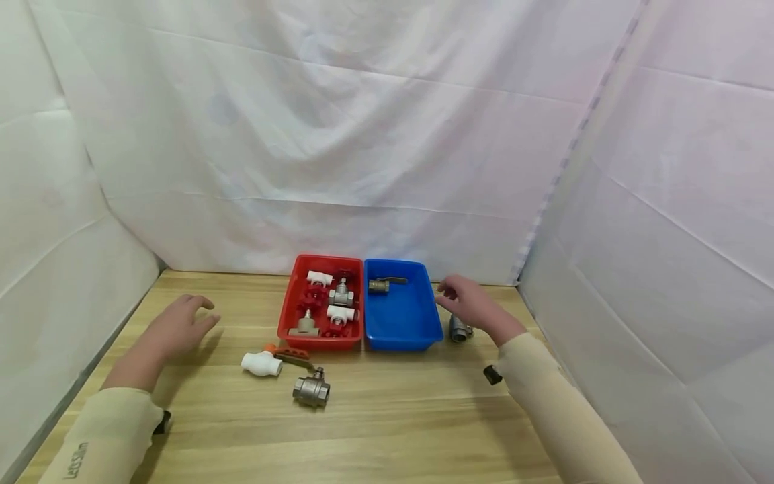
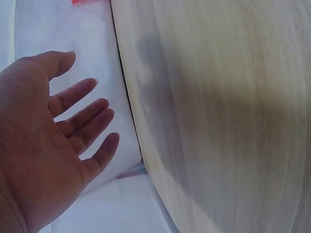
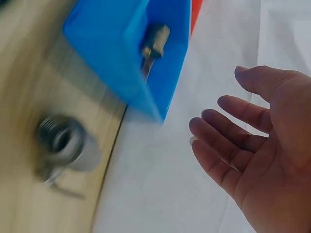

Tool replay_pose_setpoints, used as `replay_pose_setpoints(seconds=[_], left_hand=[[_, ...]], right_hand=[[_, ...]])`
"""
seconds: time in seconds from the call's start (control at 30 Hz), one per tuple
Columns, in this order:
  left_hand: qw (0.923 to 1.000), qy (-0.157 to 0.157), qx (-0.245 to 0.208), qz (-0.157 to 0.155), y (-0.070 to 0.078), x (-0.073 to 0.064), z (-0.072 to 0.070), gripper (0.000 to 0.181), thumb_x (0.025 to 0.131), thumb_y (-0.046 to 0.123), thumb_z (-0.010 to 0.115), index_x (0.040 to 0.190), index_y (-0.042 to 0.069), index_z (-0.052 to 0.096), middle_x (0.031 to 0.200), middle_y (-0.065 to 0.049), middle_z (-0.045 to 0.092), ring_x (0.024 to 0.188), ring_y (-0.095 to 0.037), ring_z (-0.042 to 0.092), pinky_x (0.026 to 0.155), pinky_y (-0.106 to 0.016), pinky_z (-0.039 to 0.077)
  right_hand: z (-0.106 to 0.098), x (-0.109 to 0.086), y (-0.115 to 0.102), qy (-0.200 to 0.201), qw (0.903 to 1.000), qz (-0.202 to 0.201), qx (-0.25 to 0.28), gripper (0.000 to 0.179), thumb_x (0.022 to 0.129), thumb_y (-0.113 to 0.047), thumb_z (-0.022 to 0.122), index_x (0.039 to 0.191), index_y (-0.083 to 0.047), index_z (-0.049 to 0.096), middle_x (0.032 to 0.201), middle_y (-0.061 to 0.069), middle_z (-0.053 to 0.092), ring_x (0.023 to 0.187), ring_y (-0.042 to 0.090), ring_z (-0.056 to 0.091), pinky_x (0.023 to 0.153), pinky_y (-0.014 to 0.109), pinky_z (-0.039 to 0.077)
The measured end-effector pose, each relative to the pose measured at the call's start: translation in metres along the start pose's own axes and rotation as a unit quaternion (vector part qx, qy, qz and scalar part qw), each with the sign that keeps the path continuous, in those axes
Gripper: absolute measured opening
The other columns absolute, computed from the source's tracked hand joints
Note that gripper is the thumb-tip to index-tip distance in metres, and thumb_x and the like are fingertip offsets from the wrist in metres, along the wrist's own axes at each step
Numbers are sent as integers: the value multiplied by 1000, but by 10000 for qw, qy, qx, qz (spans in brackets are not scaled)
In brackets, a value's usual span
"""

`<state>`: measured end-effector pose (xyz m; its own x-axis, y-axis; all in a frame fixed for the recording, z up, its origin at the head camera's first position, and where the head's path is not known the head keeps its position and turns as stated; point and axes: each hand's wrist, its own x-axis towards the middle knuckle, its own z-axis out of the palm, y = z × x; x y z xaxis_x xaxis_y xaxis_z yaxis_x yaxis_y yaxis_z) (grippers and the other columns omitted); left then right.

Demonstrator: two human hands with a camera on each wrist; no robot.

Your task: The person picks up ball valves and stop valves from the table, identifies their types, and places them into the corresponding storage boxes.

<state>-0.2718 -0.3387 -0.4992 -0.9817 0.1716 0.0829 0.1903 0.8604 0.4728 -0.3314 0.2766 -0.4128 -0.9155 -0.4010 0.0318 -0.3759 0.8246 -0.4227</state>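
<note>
My right hand [image 1: 474, 306] hovers by the right side of the blue tray [image 1: 433, 336], fingers loosely bent around nothing. Just below it a metal ball valve [image 1: 459, 330] stands on the table, partly covered by the hand in the head view; the right wrist view shows its threaded opening. Inside the blue tray lies one brass ball valve [image 1: 379, 287] with a lever. Over the left part of the table hangs my left hand [image 1: 181, 326], its fingers apart and holding nothing. A white ball valve [image 1: 262, 364] with an orange handle is the nearest thing to it.
The red tray [image 1: 290, 339] touches the blue one and holds several valves, white, beige and metal, some with red handwheels. In front of it a larger metal ball valve [image 1: 311, 390] lies on the wooden table [image 1: 387, 430]. White cloth [image 1: 338, 134] walls in the back and sides.
</note>
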Motion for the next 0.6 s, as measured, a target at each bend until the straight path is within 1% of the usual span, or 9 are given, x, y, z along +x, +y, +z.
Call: replay_pose_setpoints(seconds=[0.13,0.23,0.4,0.5,0.6], left_hand=[[10000,-6,10,25,-1,-1,0,47,114,28,61,136,-14,61,142,-47,51,130,-68,50,106,-81,43],[10000,-6,-7,42,-1,-1,1,47,114,28,61,134,-14,62,142,-48,51,129,-69,51,105,-80,43],[9999,-1,-59,120,-1,0,5,44,113,26,63,133,-13,62,141,-47,52,127,-68,53,103,-80,45],[9999,-16,-70,127,1,-1,6,43,113,25,63,133,-14,63,141,-47,53,127,-68,53,104,-79,45],[9999,-50,-76,111,2,-2,5,43,114,24,63,133,-14,62,141,-47,53,128,-68,52,104,-79,45]], right_hand=[[0,-17,29,294,9992,217,173,25,114,-24,67,127,-3,70,117,11,71,108,29,69,97,55,59],[0,-29,50,606,9971,410,217,25,114,-26,66,127,-4,69,118,11,71,109,30,69,97,57,58],[1,-54,83,1066,9910,718,381,34,115,-30,65,134,-1,68,123,16,71,112,36,69,93,59,58],[3,-65,97,1156,9885,842,482,38,116,-27,63,140,3,65,129,21,68,116,41,67,92,60,59],[6,-71,105,1177,9872,910,574,40,116,-24,63,143,5,64,132,24,67,117,43,67,92,61,59]])
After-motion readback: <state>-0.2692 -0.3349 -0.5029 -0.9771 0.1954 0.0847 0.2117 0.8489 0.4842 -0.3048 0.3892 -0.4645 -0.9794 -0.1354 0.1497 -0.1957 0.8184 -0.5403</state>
